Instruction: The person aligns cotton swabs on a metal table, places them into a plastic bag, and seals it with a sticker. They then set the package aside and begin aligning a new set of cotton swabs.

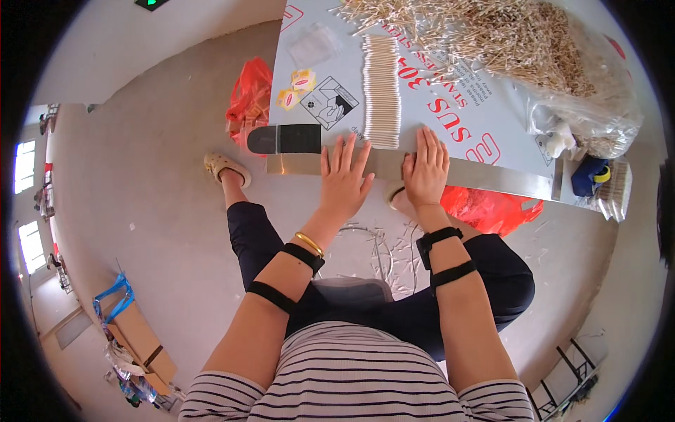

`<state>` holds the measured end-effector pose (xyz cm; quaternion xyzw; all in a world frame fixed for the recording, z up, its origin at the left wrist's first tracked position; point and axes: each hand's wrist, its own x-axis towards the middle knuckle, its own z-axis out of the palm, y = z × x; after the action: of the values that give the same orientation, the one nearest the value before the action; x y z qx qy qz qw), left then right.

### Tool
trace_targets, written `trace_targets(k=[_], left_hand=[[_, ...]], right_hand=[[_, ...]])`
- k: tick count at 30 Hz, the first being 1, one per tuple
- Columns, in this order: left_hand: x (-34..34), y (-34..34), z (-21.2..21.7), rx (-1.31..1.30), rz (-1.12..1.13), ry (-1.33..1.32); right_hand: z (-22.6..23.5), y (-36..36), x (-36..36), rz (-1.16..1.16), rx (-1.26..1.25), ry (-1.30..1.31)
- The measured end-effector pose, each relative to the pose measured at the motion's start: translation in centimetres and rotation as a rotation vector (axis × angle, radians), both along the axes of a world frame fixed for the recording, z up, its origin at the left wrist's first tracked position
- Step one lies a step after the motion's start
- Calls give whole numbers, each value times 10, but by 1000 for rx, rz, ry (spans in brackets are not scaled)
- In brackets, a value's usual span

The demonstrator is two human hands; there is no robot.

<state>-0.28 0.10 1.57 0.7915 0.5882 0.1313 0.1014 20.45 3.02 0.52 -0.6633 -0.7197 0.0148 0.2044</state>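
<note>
Both hands lie flat at the near edge of the table [492, 176], which is a shiny metal sheet. The left hand [344, 179] has its fingers spread wide and holds nothing; the right hand [426, 169] has its fingers straight and close together, also empty. Just beyond the fingertips lies a neat row of cotton swabs [382, 91], side by side, probably to keep them even. A loose heap of swabs [492, 35] lies farther back, beside a clear plastic bag [590, 105].

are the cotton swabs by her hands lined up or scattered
Lined up: the cotton swabs lie side by side in one neat column, just beyond the left hand and right hand.
</note>
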Motion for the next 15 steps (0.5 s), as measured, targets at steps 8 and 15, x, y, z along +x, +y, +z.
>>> trace_targets(k=[8,15], left_hand=[[-2,6,8,3,35,-152],[-1,14,7,12,51,-173]], right_hand=[[1,24,10,-47,53,83],[-1,25,8,-68,31,60]])
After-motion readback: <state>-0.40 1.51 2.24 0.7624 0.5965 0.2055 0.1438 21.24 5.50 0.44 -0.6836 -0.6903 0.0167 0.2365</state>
